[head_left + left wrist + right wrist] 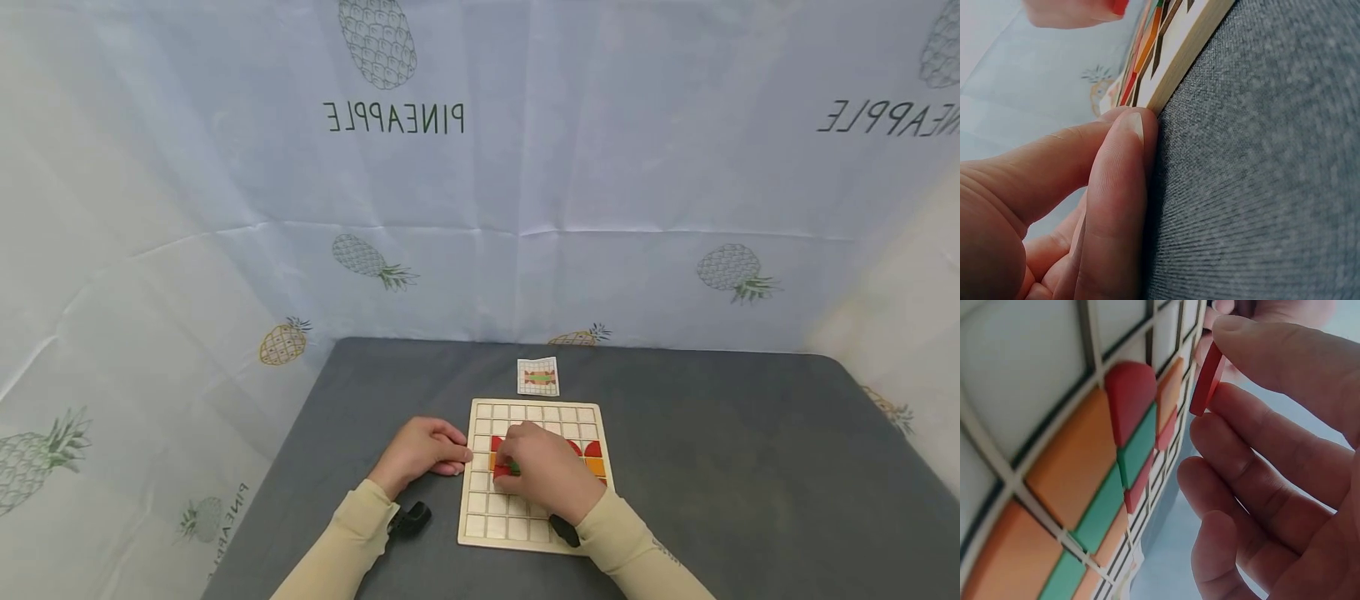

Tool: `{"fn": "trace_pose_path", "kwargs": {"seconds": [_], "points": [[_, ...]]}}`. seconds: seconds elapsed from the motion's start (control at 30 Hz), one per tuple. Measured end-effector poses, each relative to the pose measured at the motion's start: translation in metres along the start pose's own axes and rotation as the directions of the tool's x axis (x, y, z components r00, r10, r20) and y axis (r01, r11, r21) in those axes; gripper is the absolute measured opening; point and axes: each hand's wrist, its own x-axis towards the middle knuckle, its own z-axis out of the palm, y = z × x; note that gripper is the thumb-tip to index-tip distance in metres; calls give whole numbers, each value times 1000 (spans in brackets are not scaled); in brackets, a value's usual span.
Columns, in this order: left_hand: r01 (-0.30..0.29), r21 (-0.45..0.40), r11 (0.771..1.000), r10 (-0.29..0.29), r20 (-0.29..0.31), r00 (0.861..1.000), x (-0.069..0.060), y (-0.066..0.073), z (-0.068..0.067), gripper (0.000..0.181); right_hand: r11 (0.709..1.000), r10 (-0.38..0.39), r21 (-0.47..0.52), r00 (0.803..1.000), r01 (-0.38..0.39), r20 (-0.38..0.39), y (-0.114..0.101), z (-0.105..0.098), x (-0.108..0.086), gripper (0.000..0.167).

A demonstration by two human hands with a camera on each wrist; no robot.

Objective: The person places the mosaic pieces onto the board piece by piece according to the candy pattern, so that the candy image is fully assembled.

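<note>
My right hand is over a light wooden grid board on the table. Its thumb and fingertips pinch a small red piece, tilted on edge just off the board's surface. On the board's grid lie an orange piece, a red round-edged piece, a green piece and others; the right hand hides part of them in the head view. My left hand is at the board's left edge. Its thumb and fingertip come together on that edge, gripping it; the exact contact is partly hidden.
A small printed card with a coloured pattern on a grid lies beyond the board. The dark grey table is bordered by a white cloth with pineapple prints. Black straps are on both wrists.
</note>
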Motion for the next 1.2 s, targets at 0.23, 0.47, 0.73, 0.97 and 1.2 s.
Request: {"fn": "trace_pose_path", "kwargs": {"seconds": [0.23,0.47,0.73,0.97,1.2], "points": [[-5,-5,1000,5,1,1000,1,4,0,30,999,-22,-36,1000,22,-5,-1,6,0,17],[-2,-3,1000,2,3,1000,0,3,0,30,999,-21,-29,1000,21,17,-2,9,0,16],[8,4,1000,-8,-2,1000,-1,2,0,31,1000,-7,-30,1000,8,24,-3,9,0,14],[3,5,1000,-3,8,1000,0,4,3,30,1000,-3,-24,1000,3,20,-2,5,-2,15],[-3,-1,1000,3,13,1000,-3,9,5,33,997,63,-29,994,-65,-91,20,-15,-14,19]]}}
